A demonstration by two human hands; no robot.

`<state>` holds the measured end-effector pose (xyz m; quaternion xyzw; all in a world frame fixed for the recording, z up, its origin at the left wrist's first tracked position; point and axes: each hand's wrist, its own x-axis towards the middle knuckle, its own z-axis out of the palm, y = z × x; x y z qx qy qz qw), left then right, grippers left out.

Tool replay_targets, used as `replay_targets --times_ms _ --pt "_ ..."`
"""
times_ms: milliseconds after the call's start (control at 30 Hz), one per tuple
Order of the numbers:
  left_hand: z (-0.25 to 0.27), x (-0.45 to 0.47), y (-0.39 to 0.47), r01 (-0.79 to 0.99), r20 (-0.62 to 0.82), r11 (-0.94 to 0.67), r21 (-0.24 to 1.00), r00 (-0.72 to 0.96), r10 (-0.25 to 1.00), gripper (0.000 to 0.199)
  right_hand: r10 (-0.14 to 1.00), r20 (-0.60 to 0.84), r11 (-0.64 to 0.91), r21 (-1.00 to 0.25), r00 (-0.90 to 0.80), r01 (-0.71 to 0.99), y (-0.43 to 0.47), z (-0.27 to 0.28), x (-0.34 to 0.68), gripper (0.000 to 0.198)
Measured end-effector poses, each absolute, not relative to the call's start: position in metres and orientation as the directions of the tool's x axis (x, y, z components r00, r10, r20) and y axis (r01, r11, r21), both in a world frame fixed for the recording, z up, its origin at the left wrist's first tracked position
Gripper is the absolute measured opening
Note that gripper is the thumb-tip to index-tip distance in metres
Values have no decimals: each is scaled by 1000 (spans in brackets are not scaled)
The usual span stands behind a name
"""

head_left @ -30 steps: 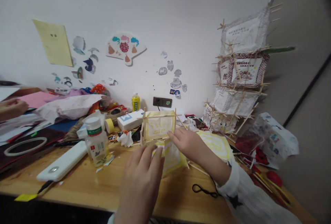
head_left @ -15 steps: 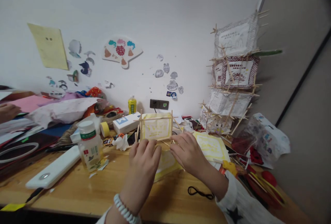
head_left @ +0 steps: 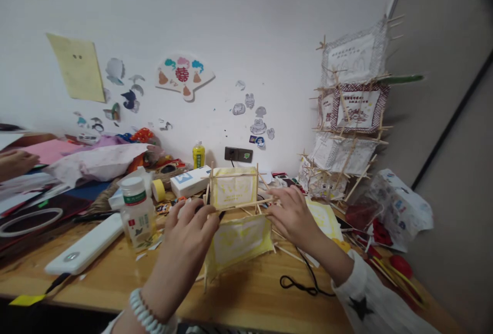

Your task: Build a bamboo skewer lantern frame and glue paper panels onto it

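A boxy frame of thin wooden sticks [head_left: 236, 205] with paper panels stands on the table between my hands. Its front panel [head_left: 242, 239] and its back panel [head_left: 234, 190] are white with yellow borders and yellow drawing. My left hand [head_left: 187, 239] is closed on the frame's upper left corner, its fingers bent over the stick ends. At the upper right corner, my right hand [head_left: 295, 216] pinches the stick ends between thumb and fingers. Both palms hide parts of the joints. A black cord [head_left: 298, 286] lies below my right hand.
A clear bottle with a white cap [head_left: 136, 216] and a white power strip [head_left: 84, 244] are at the left. A tall stick-and-paper tower [head_left: 348, 108] leans by the wall at the right. Another person's hand [head_left: 17, 163] shows at the left edge, beside papers and fabric.
My hands have moved apart, the left one leftward and the right one slightly rightward. More of the frame's front panel and the top stick now shows between them.
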<state>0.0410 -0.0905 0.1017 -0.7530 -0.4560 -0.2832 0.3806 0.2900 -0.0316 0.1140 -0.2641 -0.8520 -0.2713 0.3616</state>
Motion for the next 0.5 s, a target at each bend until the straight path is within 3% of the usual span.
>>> replay_targets --times_ms 100,300,500 --pt "99 41 -87 898 780 -357 -256 410 473 20 307 749 725 216 -588 654 -28 115 287 6" --pt "97 40 -82 847 790 -526 -77 373 486 15 303 780 762 147 -548 630 -17 108 284 7" --pt "95 41 -77 871 786 -491 -2 305 538 18 346 827 760 31 -444 649 -17 105 277 12"
